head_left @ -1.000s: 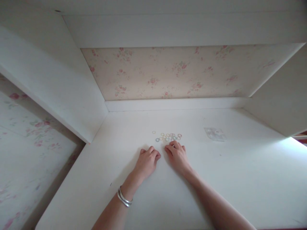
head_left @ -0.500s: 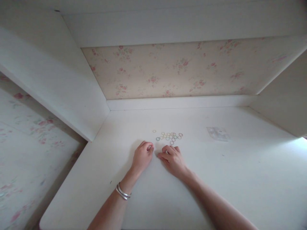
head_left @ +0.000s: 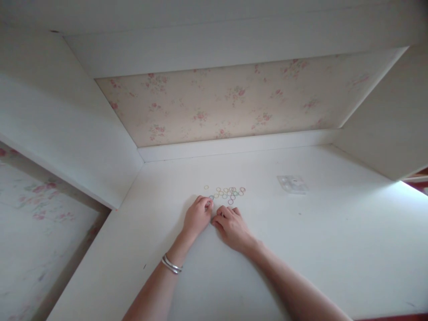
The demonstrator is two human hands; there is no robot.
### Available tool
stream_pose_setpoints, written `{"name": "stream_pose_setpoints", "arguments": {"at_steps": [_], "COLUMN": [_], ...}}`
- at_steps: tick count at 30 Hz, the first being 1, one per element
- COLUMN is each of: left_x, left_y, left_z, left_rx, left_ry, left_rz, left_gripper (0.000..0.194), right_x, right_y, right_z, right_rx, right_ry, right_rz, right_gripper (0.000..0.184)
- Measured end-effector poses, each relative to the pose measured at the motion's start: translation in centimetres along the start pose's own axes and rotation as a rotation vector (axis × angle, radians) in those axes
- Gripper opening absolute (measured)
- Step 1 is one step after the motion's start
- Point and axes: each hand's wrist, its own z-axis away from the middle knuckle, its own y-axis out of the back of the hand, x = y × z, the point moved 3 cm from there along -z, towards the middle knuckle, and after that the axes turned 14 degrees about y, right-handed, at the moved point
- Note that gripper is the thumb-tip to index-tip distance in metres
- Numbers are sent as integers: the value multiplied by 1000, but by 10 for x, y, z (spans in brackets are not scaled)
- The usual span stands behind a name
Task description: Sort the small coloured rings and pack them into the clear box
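Observation:
My left hand (head_left: 198,215) rests on the white desk with thumb and forefinger pinched together, right beside a teal ring (head_left: 211,197). Whatever may be between those fingertips is too small to make out. Just to its right lies my right hand (head_left: 232,229), palm down, fingers curled and thumb pressed to the forefinger; its fingertips are largely hidden. The two hands nearly touch. Beyond them several thin coloured rings (head_left: 225,196), resembling small rubber bands, lie in a loose flat cluster. One yellowish ring (head_left: 206,187) sits apart at the cluster's upper left.
A small clear plastic bag (head_left: 292,184) lies on the white desk (head_left: 321,249) to the right. White panels (head_left: 67,116) close off the left and right sides, and a floral-papered wall (head_left: 214,107) stands behind. Overhead runs a white shelf (head_left: 214,49).
The view has swung slightly right, so the scene sits further left. My left hand has moved toward the teal ring and my right hand, narrowing the gap. My right hand keeps its curled pose.

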Motion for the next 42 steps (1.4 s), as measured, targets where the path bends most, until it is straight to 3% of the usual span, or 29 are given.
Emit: {"name": "stream_pose_setpoints", "arguments": {"at_steps": [8,16,21,30,35,42], "left_x": [5,-3,-8,-5,-3,-6], "left_y": [-5,-6,4,19,15,9], "left_z": [1,6,8,31,43,48], "left_rx": [27,4,46,-9,-73,-109], "left_ry": [11,-49,-28,-129,-186,-200], "left_rz": [-232,-251,-112,-72,-114,-181], "left_gripper": [21,18,20,21,20,22], "right_x": [1,4,8,23,32,19], "right_y": [3,4,0,-1,-7,-5], "right_z": [0,1,2,4,4,-2], "right_rx": [-1,99,116,279,222,-63], "right_ry": [9,-25,-38,-256,-266,-165], "right_rz": [-14,-90,-130,-191,-175,49], "right_gripper": [20,19,21,22,23,42]}}
